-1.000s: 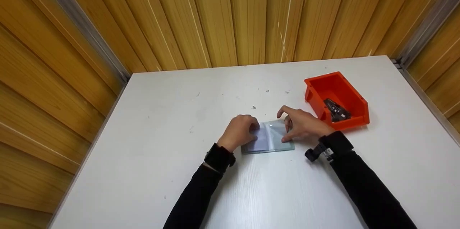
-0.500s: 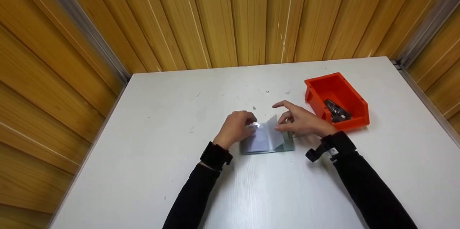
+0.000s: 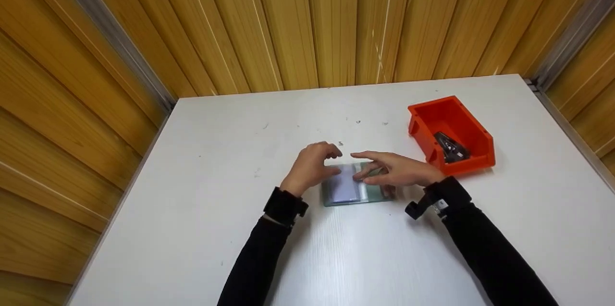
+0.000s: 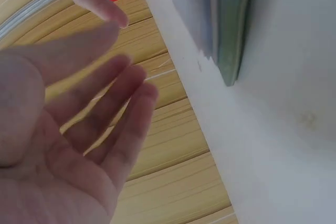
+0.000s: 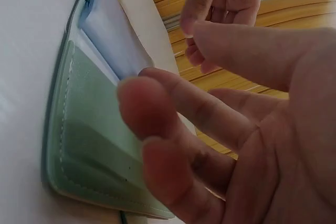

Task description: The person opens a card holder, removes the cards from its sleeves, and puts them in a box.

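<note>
A green card holder [image 3: 375, 194] with stitched edges lies spread flat on the white table. Its clear plastic sleeves [image 3: 343, 190] are stacked over the left half, and the green inner cover [image 5: 94, 124] shows bare on the right half. Over the left half's far side hovers my left hand [image 3: 311, 167], fingers loosely bent and holding nothing; the left wrist view shows it apart from the holder's edge [image 4: 233, 30]. My right hand [image 3: 406, 170] reaches across the right half, fingers extended, one fingertip right at the sleeves by the fold.
An orange-red bin [image 3: 451, 114] stands at the right, just beyond the right wrist, with dark metal pieces [image 3: 450, 147] inside. A wood-patterned wall [image 3: 331, 22] rises behind the table [image 3: 230, 152]. Each wrist wears a black strap.
My right hand has turned a clear sleeve from the right half over to the left and let it go. My left hand has lifted slightly away from the sleeves.
</note>
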The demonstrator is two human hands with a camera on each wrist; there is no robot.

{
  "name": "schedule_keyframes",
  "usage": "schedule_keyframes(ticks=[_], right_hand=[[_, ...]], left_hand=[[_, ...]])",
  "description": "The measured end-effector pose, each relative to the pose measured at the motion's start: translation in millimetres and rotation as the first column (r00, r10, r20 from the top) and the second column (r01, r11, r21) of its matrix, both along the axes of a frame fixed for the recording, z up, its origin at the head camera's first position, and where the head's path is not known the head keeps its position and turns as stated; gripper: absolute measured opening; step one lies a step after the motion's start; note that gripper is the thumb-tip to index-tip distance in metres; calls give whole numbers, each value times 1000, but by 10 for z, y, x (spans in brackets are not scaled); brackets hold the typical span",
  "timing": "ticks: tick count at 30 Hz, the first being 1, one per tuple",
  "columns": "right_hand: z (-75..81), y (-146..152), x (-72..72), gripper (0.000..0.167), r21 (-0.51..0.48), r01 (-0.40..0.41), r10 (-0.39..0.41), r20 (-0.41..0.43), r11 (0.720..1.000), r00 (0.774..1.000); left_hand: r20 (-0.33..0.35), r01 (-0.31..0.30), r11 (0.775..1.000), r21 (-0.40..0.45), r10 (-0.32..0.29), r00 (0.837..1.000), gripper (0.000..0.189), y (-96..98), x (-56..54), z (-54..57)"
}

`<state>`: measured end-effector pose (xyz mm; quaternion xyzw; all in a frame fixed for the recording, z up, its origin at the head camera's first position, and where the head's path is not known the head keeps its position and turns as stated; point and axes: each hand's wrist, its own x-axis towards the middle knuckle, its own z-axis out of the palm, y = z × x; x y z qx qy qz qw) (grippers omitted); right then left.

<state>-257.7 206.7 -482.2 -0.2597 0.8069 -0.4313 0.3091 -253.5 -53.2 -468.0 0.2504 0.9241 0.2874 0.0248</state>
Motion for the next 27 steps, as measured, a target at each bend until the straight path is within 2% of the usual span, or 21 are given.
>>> schedule_keyframes(ticks=[3, 6, 8, 13, 20, 23, 27], right_hand=[[-2, 8, 3, 72, 9, -5, 5, 9, 1000, 1000], [19, 18, -7, 71, 19, 8, -8, 3, 1000, 1000], [35, 25, -18, 69, 19, 28, -28, -7, 999, 1000], [47, 38, -43, 58, 36, 68, -65, -81, 997, 995], [36, 30, -53, 52, 79, 73, -57, -186, 994, 981], [65, 36, -49, 50, 84, 93, -69, -252, 992, 965], [130, 50, -50, 45, 71, 134, -100, -360, 988, 928]], left_hand=[[47, 72, 993, -88, -68, 997, 41, 51, 24, -53], [58, 108, 982, -154, -100, 993, 44, 86, 44, -96], [52, 112, 978, -178, -104, 993, 44, 98, 52, -109], [59, 110, 979, -175, -101, 993, 45, 107, 57, -110], [60, 112, 974, -195, -103, 993, 45, 100, 62, -87], [26, 101, 976, -194, -98, 995, 43, 83, 52, -61], [-116, 36, 985, -167, -56, 992, 40, 48, 19, -9]])
